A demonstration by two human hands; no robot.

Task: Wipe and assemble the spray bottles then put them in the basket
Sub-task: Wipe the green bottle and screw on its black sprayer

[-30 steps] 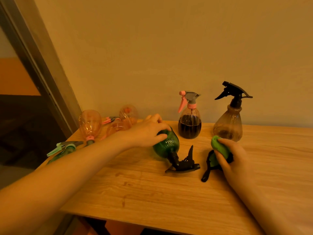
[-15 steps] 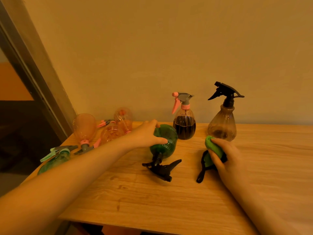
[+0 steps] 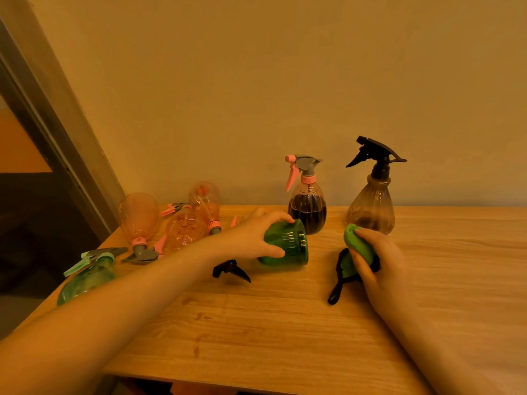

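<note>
- Head view: left hand (image 3: 253, 238) has fingers and thumb curled round the green bottle (image 3: 285, 243), lying on its side on the bench (image 3: 285, 323) near centre.
- Bottle long axis runs roughly 3 to 9 o'clock: flat base faces 3, black trigger head (image 3: 231, 270) pokes out at 8 o'clock under the wrist.
- Right hand (image 3: 376, 263) is closed round a bunched green cloth (image 3: 358, 243), resting on a loose black trigger part (image 3: 338, 276).
- Key relation: bottle lies at 9 o'clock from the cloth hand, near but apart; base end is the nearer face. Judgement: wiping likely starts there, the right hand crossing the gap or the left bringing the bottle over.
- Upright at 12 o'clock: dark-filled bottle with pink trigger (image 3: 306, 206), brown bottle with black trigger (image 3: 370, 206).
- At 9–10 o'clock: pink bottles (image 3: 139, 215) and a pale green bottle (image 3: 85, 276), lying down.
- No basket visible.
</note>
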